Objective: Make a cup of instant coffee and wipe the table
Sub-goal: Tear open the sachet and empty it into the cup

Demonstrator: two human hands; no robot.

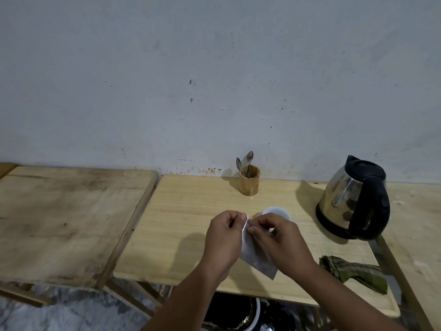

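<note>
Both my hands hold a silvery coffee sachet [259,260] above the middle wooden table [181,235]. My left hand [225,237] pinches its top left corner, and my right hand [278,240] pinches the top edge right beside it. A white cup [278,211] stands just behind my right hand, partly hidden by it. A steel electric kettle [353,199] with a black handle sits on its base at the right. A green checked cloth [355,271] lies crumpled near the table's right front corner.
A wooden holder [249,180] with two spoons [248,161] stands at the back by the wall. Another wooden table [66,218] adjoins on the left, a third [415,225] on the right. Dark objects lie on the floor under the front edge.
</note>
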